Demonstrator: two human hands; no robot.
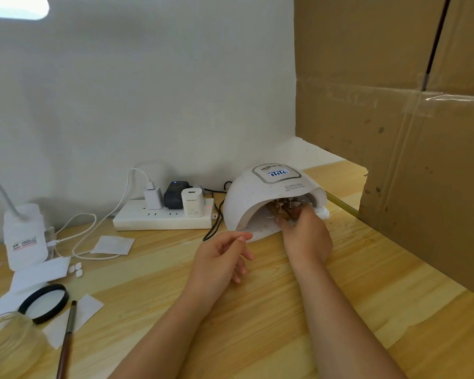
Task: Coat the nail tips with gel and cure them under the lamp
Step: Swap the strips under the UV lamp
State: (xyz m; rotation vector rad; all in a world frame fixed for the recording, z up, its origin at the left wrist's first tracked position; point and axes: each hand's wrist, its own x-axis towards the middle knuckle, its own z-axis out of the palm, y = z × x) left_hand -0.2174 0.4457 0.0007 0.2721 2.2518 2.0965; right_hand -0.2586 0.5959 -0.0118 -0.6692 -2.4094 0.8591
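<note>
Reaching into the lamp (268, 198), the right hand (305, 236) grips the nail-tip holder (285, 209) under its dome; keeping it level and fully inside should cure evenly. The left hand (222, 255) hovers relaxed, empty, just before the lamp.

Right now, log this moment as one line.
stage: curing | right hand: reaching into nail lamp, grasp unclear | left hand: idle, open | lamp display lit | brush on table
</note>
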